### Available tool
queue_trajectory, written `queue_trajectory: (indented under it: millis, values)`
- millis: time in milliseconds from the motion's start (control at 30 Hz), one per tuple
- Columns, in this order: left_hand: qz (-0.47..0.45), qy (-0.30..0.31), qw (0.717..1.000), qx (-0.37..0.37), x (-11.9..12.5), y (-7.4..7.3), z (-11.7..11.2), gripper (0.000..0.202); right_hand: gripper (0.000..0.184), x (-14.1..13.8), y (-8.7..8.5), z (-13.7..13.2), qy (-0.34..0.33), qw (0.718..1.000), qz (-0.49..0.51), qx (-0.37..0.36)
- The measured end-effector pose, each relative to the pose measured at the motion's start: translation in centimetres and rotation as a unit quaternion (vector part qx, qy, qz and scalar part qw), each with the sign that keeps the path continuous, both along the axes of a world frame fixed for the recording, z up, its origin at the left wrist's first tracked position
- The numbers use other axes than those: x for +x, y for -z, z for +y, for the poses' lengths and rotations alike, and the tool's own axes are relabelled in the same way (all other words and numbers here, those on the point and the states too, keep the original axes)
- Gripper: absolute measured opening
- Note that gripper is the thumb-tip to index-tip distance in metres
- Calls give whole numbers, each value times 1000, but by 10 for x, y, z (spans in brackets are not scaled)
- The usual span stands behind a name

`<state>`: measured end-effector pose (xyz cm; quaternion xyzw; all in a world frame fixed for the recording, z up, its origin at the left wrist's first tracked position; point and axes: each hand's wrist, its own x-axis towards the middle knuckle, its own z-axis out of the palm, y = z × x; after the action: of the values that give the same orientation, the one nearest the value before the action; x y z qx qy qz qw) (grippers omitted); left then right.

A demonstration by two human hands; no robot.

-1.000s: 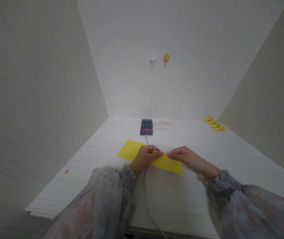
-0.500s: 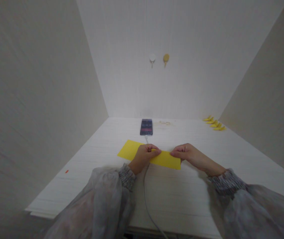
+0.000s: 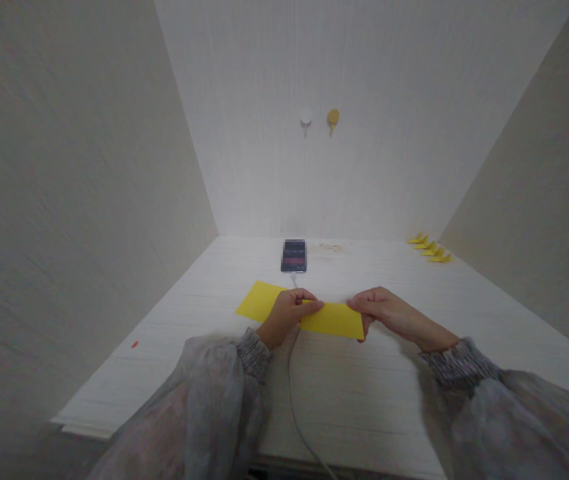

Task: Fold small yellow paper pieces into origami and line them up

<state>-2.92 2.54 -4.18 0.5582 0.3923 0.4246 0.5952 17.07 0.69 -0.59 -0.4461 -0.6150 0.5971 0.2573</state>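
a white, faintly streaked tabletop (image 3: 364, 407) spans the lower frame. just below centre, the person's left hand (image 3: 289, 315) pinches the upper edge of a yellow rectangular paper sheet (image 3: 332, 320); the right hand (image 3: 383, 312) pinches its right end. small folded yellow pieces (image 3: 432, 251) sit right of centre.

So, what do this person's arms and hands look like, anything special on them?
The left sleeve and right sleeve are grey, loose and puffy, and look thin and sheer. Each gathers into a darker, crinkled cuff at the wrist. Neither the left hand nor the right hand wears a glove; the left has a gold-coloured ring.
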Motion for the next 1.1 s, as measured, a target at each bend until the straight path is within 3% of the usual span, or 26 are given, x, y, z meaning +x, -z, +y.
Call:
queue_trajectory:
  millis: [267,567,900,1100]
  values:
    - [52,103,993,-21,2,3,-3,28,35,-8,1,-2,-48,999,-4,-6]
    - [68,96,993,-13,4,1,-4,26,24,-11,8,1,-14,1000,-2,21]
    - [94,88,991,21,7,-3,-3,25,18,-18,18,4,-13,981,-105,160]
    - [75,63,995,-12,5,-4,-3,23,17,-11,9,2,-2,992,-51,118]
